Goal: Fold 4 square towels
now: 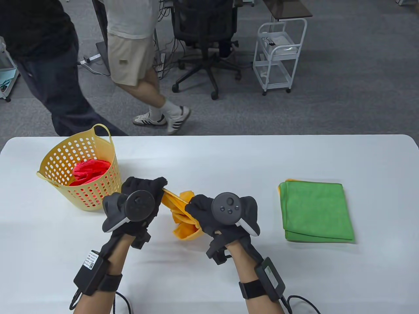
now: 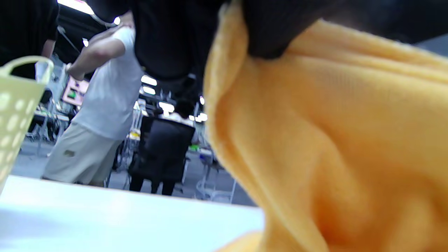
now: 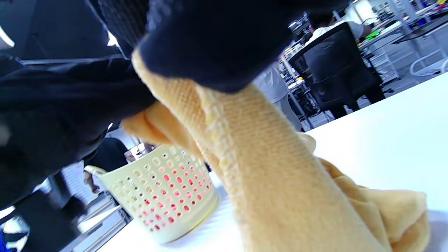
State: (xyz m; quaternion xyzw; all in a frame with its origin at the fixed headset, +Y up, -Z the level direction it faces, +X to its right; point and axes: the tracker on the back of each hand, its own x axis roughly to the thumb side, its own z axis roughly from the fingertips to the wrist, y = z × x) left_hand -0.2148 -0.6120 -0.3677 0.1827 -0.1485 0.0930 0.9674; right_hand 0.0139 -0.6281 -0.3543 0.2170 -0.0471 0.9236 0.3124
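Note:
A crumpled orange towel [image 1: 181,212] hangs between my two hands just above the white table [image 1: 229,157]. My left hand [image 1: 147,193] pinches one edge of it at the upper left. My right hand [image 1: 199,212] grips another part of the same towel, whose loose end droops onto the table. The orange towel [image 2: 332,140] fills the left wrist view under my gloved fingers [image 2: 273,31]. In the right wrist view the orange towel [image 3: 266,168] runs down from my gloved fingers [image 3: 217,45]. A red towel [image 1: 88,171] lies inside the yellow basket [image 1: 59,160].
A folded green towel [image 1: 316,211] lies on the right, on top of a folded orange one whose edge shows at its far left corner. The yellow basket [image 3: 164,196] stands at the left. Beyond the far edge two people walk past an office chair [image 1: 206,39] and a white cart [image 1: 278,52].

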